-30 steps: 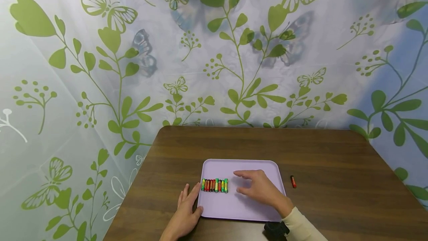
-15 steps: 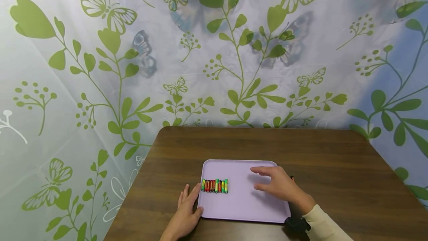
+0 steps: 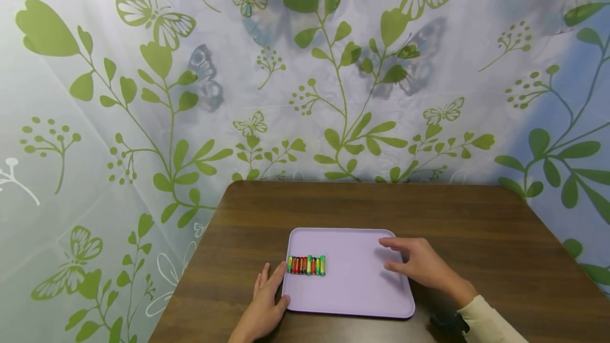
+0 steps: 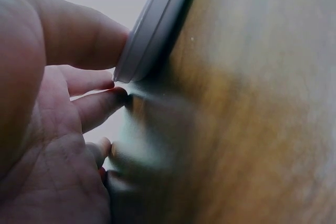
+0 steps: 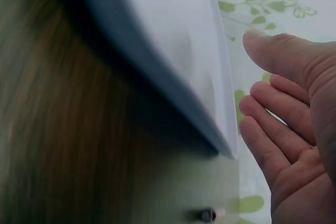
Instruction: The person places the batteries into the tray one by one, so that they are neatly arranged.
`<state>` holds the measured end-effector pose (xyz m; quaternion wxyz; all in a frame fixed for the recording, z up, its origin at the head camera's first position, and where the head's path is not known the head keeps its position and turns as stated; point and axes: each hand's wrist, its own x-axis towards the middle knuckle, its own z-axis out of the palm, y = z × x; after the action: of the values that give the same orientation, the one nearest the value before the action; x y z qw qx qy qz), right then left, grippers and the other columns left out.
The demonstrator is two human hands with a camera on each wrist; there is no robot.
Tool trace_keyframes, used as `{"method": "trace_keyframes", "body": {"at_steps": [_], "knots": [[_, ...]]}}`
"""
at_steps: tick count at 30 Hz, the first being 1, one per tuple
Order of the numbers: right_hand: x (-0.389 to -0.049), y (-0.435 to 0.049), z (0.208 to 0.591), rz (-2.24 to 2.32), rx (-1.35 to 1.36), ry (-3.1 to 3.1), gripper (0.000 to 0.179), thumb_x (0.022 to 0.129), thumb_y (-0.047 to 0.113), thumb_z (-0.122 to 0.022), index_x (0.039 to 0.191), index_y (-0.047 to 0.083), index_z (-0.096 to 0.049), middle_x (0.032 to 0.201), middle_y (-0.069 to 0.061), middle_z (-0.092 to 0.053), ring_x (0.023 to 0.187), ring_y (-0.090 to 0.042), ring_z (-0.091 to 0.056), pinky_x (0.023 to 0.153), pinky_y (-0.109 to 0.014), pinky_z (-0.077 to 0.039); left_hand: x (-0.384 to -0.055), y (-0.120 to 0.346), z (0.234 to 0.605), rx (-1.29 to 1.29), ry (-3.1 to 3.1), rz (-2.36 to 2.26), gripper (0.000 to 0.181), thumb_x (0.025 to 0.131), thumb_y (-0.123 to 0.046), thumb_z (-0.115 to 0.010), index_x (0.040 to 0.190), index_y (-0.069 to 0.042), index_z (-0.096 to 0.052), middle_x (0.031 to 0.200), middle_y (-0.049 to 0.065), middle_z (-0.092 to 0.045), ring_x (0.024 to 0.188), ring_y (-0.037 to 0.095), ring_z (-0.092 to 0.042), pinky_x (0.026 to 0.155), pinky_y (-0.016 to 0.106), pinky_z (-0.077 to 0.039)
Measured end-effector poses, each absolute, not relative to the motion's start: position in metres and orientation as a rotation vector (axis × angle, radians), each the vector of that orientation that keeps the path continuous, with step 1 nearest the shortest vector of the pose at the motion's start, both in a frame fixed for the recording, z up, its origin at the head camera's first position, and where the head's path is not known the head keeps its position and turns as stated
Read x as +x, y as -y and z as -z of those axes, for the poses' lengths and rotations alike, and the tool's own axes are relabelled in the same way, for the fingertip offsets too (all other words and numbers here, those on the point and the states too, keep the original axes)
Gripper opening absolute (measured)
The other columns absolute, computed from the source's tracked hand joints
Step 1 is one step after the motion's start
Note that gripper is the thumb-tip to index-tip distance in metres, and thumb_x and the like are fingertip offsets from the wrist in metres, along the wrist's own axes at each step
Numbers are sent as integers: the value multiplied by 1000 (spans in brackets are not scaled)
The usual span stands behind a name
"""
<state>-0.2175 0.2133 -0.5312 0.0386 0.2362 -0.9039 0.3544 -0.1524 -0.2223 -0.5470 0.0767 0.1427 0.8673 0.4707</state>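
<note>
A lilac tray [image 3: 355, 290] lies on the table. Along its left side stands a row of several red and green batteries [image 3: 306, 265], set side by side. My left hand [image 3: 261, 305] rests against the tray's left edge; in the left wrist view the thumb [image 4: 86, 38] touches the rim. Over the tray's right edge hovers my right hand [image 3: 424, 263], thumb and fingers spread apart with nothing between them. A loose battery [image 5: 209, 214] shows its dark end on the table beyond the tray in the right wrist view; the right hand hides it in the head view.
The brown wooden table [image 3: 333, 202] extends past the tray on all sides. Behind it hangs a curtain [image 3: 305, 68] printed with green leaves and butterflies. A dark strap-like object [image 3: 448, 324] sits under the right wrist by the cream sleeve [image 3: 491, 322].
My right hand has moved rightward from over the tray's middle to its right edge, covering the loose battery in the head view. The left hand and battery row have stayed put.
</note>
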Motion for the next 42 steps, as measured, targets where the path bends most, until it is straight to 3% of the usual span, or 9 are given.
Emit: {"method": "trace_keyframes", "body": {"at_steps": [6,14,19,24,28,31,34,37,42], "knots": [[-213,-230,529,-1026,685,2803,56,86,26,-95,136,7,-77,133,-7,-80,114,-29,-81,95,-36,-67,-151,223,549,409,-2580,-1435,74,98,-1,-68,167,-1,-41,175,25,-37,167,57,3,132,56,12],[-209,-252,527,-955,674,2801,57,83,25,-97,135,9,-78,130,-6,-81,115,-19,-79,86,-32,-67,-152,223,549,417,-2607,-1403,74,97,0,-69,166,0,-42,174,25,-38,167,58,0,130,71,8],[-207,-266,529,-878,613,2834,57,82,27,-98,134,13,-79,129,-2,-81,118,-12,-76,91,-33,-67,-152,223,550,411,-2598,-1418,74,97,0,-69,166,0,-42,174,25,-38,167,58,1,130,67,8],[-207,-274,531,-798,596,2826,58,81,28,-98,134,14,-79,127,-1,-82,116,-18,-77,90,-37,-67,-153,223,549,411,-2594,-1428,73,98,0,-68,166,0,-42,175,24,-38,167,57,1,131,62,9],[-208,-276,533,-772,603,2814,58,80,29,-99,132,14,-79,126,-2,-82,115,-22,-78,91,-40,-67,-153,224,549,414,-2597,-1425,74,98,0,-69,166,0,-42,175,24,-37,167,57,1,133,54,12],[-209,-276,536,-755,601,2814,58,79,26,-99,132,14,-80,125,-1,-83,115,-20,-78,92,-40,-67,-153,223,550,418,-2596,-1432,73,98,0,-68,167,0,-41,175,24,-37,167,57,1,131,37,16],[-209,-276,539,-752,603,2817,57,79,22,-99,132,14,-80,124,-1,-83,115,-19,-77,92,-40,-66,-152,223,549,422,-2599,-1432,73,99,0,-68,167,0,-41,175,25,-37,167,57,1,129,29,18],[-208,-276,540,-752,599,2823,57,79,18,-98,133,14,-79,125,-1,-82,115,-21,-77,92,-41,-67,-152,223,549,419,-2601,-1430,73,99,-1,-68,167,0,-41,175,25,-37,167,57,1,131,35,17],[-208,-276,542,-746,585,2820,54,81,17,-97,132,14,-80,125,-1,-83,112,-24,-79,91,-42,-67,-153,223,548,416,-2607,-1415,74,98,0,-69,166,0,-42,174,25,-38,167,57,1,132,61,10]]}}
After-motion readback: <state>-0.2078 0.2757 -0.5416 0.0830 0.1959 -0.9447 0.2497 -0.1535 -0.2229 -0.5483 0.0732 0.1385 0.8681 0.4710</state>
